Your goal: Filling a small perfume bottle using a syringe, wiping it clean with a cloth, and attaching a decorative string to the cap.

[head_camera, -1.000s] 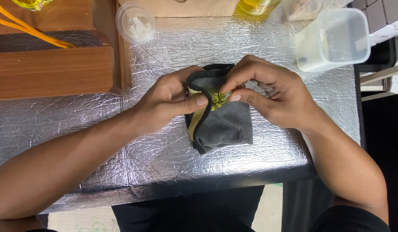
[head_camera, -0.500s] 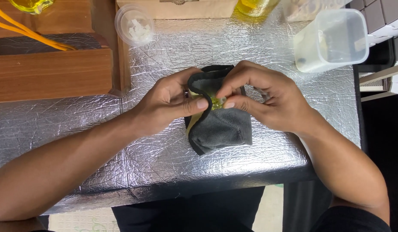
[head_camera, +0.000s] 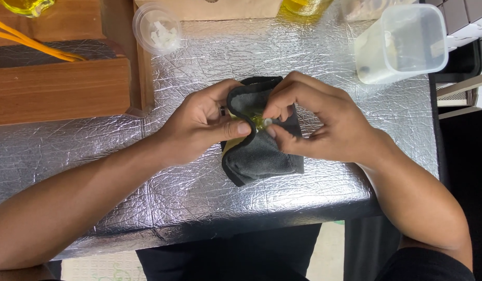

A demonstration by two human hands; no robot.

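Note:
A dark grey cloth [head_camera: 262,156] with a black hem lies bunched on the foil-covered table [head_camera: 199,192]. My left hand [head_camera: 204,122] grips its left edge, thumb pressed onto the fold. My right hand [head_camera: 314,122] pinches a small yellowish object [head_camera: 259,120] inside the cloth with thumb and forefinger. Most of that object is hidden by cloth and fingers.
A round clear lidded cup [head_camera: 156,27] with white bits stands at the back. A clear plastic tub [head_camera: 402,44] sits at the back right. A wooden box [head_camera: 59,88] with yellow cords [head_camera: 33,44] is on the left. Yellow liquid containers [head_camera: 303,6] line the far edge.
My right hand's fingers have closed in tighter on the small yellowish object in the fold. The cloth and my left hand have hardly moved.

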